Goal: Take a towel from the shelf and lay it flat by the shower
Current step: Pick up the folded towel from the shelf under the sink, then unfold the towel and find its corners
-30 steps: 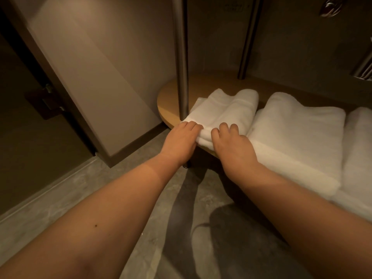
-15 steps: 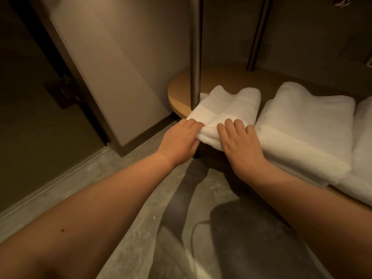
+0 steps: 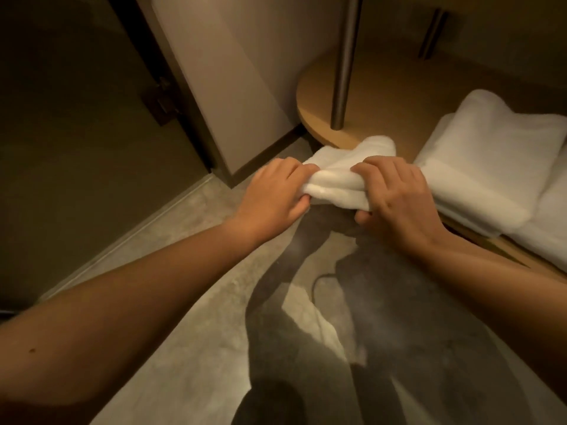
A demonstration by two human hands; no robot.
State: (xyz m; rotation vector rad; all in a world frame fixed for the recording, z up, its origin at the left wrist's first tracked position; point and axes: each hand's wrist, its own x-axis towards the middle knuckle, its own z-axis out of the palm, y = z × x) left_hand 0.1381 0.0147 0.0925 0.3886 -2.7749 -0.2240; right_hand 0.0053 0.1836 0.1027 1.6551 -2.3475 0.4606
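Your left hand (image 3: 270, 194) and right hand (image 3: 399, 204) both hold the small folded white towel (image 3: 334, 182), one at each end of its near edge. On each hand the fingers curl over the top of the fold and the thumb tucks under it, so the cloth bunches between them. The towel hangs just above the view's centre, mostly out over the grey floor (image 3: 190, 240). Its far end reaches the rounded front rim of the wooden shelf (image 3: 383, 96) at one o'clock from it; whether it rests on the rim you cannot tell.

A metal post (image 3: 342, 72) stands upright on the shelf at twelve o'clock from the towel. At three o'clock from your right hand a larger folded towel (image 3: 478, 167) lies on the shelf, just beside your knuckles. Another white towel (image 3: 549, 234) lies against it at its four o'clock, cut by the frame edge. At ten o'clock from your left hand a pale wall panel (image 3: 233, 72) meets a dark doorway (image 3: 76, 133)
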